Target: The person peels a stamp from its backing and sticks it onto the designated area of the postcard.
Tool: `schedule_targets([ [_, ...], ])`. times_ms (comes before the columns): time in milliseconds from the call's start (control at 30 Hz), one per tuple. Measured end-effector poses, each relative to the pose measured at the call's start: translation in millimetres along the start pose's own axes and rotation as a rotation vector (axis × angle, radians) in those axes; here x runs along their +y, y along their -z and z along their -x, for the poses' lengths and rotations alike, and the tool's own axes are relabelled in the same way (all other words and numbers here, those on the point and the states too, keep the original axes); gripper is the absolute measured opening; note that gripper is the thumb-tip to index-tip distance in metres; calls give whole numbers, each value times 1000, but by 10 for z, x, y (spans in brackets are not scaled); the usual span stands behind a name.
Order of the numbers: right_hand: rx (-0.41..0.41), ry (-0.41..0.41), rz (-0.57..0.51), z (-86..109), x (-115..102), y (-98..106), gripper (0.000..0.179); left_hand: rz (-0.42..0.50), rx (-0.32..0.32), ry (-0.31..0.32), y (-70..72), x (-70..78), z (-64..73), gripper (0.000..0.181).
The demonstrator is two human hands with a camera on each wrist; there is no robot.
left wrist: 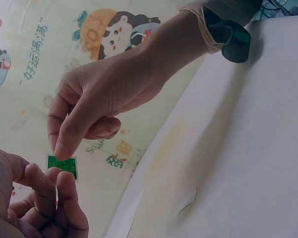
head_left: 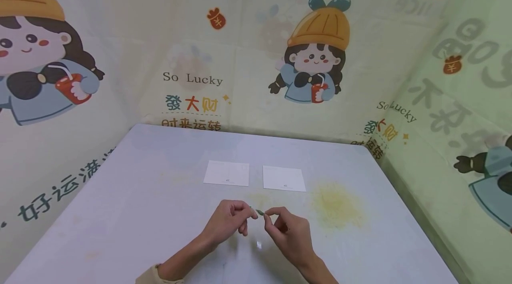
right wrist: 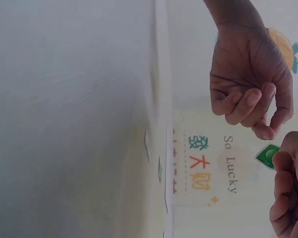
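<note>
Green sticker: right hand pinches it above the bench, not yet set down.
Left hand: fingers bent nearby; cannot tell if gripping.
White cards: no sticker on either.

Left card, right card side by side on worktop; nearer, left hand, right hand, small piece between.

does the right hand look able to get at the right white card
Likely yes: no object lies between the right hand and the right white card, though the hand pinches a small green piece, which may need setting down first.
</note>
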State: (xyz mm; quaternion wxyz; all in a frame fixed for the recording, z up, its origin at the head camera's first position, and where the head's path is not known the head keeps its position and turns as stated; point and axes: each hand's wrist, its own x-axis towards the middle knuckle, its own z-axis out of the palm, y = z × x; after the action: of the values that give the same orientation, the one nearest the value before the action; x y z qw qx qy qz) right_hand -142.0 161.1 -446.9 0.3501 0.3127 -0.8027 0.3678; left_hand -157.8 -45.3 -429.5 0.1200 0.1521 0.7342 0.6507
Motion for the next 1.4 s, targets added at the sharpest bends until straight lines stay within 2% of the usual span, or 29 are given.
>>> schedule_targets([
  [100,-3,-149,-87,0,-40,10,33,-23,11,-16,-8,-1,-3,22],
  [300,-33,-499,-229,-55,-100,59,19,-82,38,-69,-25,5,-6,21],
  [367,-36,-588,-254,-77,-102,75,15,-107,52,-83,-29,4,-13,19],
  [433,-35,-644,-269,-93,-99,89,12,-139,67,-93,-28,2,-23,18],
  [633,-30,-708,-271,-86,-51,109,10,-208,100,-127,-24,-11,-72,16],
  [867,-7,-699,-238,-54,50,150,10,-243,105,-189,-45,-32,-150,14],
  [1100,2,-688,-176,-26,226,226,11,-272,111,-204,-92,-45,-231,13],
  [1400,9,-749,-146,-11,414,292,6,-334,159,-230,-150,-54,-340,12],
])
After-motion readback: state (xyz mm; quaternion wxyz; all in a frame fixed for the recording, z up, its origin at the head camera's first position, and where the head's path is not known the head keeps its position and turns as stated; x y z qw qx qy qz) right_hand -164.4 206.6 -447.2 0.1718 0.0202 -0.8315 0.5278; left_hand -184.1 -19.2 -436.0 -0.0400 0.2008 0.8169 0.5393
